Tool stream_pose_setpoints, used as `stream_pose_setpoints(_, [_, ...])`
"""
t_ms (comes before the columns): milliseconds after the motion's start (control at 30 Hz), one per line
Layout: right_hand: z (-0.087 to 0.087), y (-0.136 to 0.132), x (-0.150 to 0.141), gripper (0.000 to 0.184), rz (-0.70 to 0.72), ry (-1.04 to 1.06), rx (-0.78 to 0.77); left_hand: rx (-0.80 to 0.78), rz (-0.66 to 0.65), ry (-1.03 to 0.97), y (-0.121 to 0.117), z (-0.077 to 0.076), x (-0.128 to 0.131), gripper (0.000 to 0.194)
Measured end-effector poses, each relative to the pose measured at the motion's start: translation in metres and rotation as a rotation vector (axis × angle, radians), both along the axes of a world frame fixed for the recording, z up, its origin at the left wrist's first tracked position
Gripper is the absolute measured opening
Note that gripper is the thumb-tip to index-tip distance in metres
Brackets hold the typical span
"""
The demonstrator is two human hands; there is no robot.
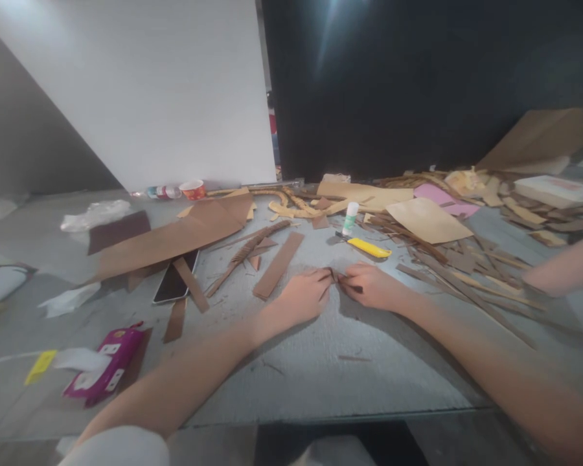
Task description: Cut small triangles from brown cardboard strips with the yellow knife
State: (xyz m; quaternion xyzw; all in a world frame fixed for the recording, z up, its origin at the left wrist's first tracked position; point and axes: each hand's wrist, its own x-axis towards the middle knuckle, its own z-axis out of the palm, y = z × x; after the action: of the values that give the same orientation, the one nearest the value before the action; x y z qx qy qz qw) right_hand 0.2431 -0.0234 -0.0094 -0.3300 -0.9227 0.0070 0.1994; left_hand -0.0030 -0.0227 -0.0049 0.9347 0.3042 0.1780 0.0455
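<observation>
A small dark brown strip (334, 276), apparently paper, is pinched between my two hands above the middle of the table. My left hand (305, 294) closes its fingers on the strip's left end. On the other side, my right hand (372, 286) grips it too, its fingers bent and pressed together. The fingers hide much of the strip. Just beyond my right hand lie a yellow utility knife (369, 247) and an upright glue stick (350, 219). Left of my left hand are a flat brown strip (279, 265) and a wrapped, twisted brown piece (247, 249).
A phone (172, 281) lies partly under brown sheets at left, with a purple tissue pack (109, 362) nearer me. Scraps and strips (471, 285) cover the right side, where another person's arm (571, 262) reaches in. A paper cup (192, 189) stands behind.
</observation>
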Motion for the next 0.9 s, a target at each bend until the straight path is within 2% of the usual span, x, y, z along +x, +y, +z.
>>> stream_pose_setpoints(233, [-0.0039, 0.0019, 0.0001, 0.043, -0.013, 0.01, -0.013, 0.011, 0.011, 0.023, -0.0004, 0.0003, 0.0002, 0.031])
stream_pose_setpoints(900, [-0.0049, 0.0018, -0.0016, 0.042, 0.019, -0.005, -0.029, 0.037, 0.005, 0.075, -0.0022, 0.0039, -0.0006, 0.031])
